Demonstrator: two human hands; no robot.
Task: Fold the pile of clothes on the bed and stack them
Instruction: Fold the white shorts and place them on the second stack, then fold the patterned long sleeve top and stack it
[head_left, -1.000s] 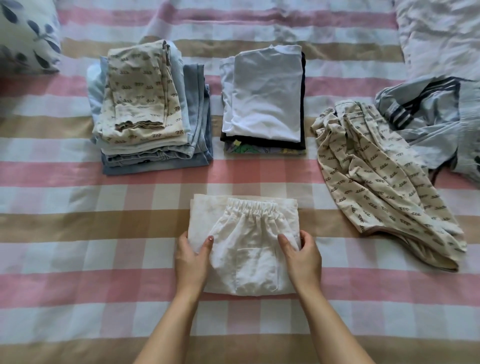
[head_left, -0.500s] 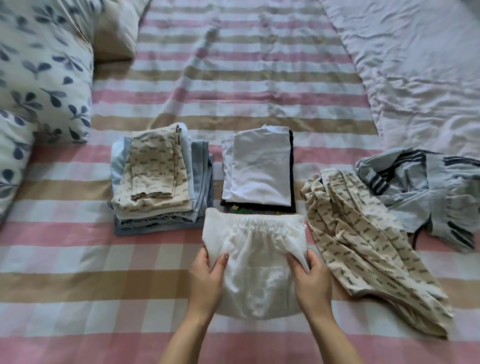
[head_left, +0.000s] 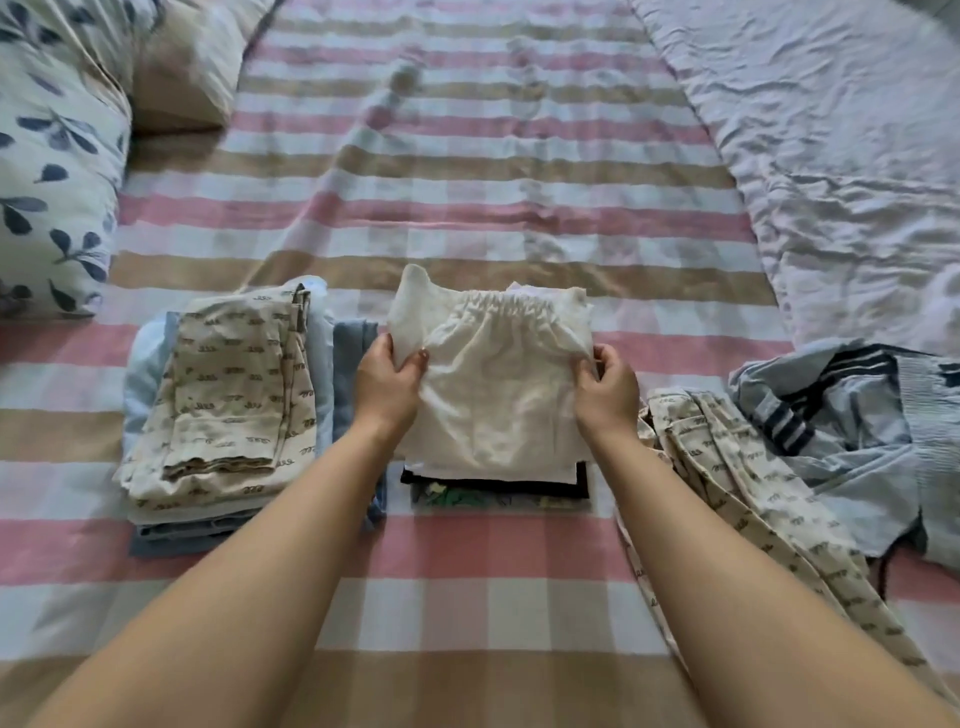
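Folded white shorts (head_left: 493, 384) with a gathered waistband lie over the middle stack (head_left: 498, 491), whose white, black and printed layers show at its near edge. My left hand (head_left: 387, 382) pinches the shorts' left side and my right hand (head_left: 605, 389) pinches the right side. To the left stands a taller stack (head_left: 228, 405) of cream patterned and blue folded clothes. At the right, a loose cream patterned garment (head_left: 743, 499) and a crumpled blue striped garment (head_left: 852, 415) lie unfolded.
The bed has a pink, tan and white checked sheet (head_left: 467, 561). A leaf-print pillow (head_left: 52, 171) and a tan pillow (head_left: 187, 67) sit at the far left. A wrinkled pale quilt (head_left: 831, 156) covers the far right.
Both hands lifted the folded white shorts from the sheet in front of me and carried them away from me onto the middle stack. The view tilted up toward the pillows.
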